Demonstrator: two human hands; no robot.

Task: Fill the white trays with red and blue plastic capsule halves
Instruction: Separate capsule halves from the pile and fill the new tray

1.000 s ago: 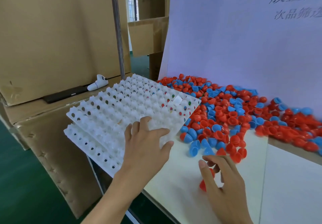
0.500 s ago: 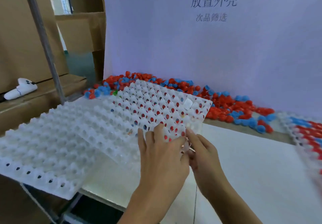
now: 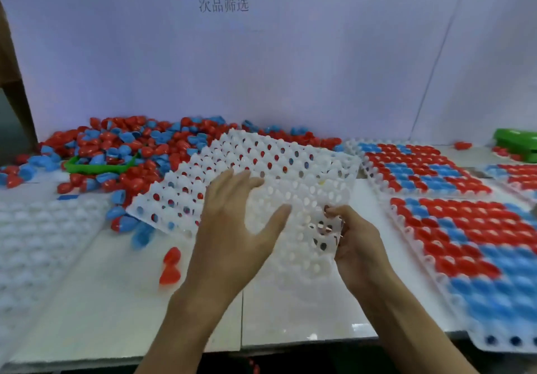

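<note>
a: just beyond both hands, in the head view, an empty white tray (image 3: 279,176) is tilted up over the table (image 3: 305,301), its far edge resting on a heap of loose red and blue capsule halves (image 3: 125,146).

b: what are the hands doing?

a: the right hand (image 3: 357,245) pinches the tray's near corner, fingers curled round the edge. the left hand (image 3: 235,228) is spread, fingers straight, over the tray's near part; whether it touches, i cannot tell.

b: and around them?

a: right of the right hand lie filled trays (image 3: 465,228), packed red and blue. left of the left hand lies another empty tray (image 3: 37,242), with two stray red halves (image 3: 171,266) just beside the left wrist.

b: which step is this?

a: seemingly setting a fresh tray in place. next it likely needs laying flat on bare table before filling begins.
</note>
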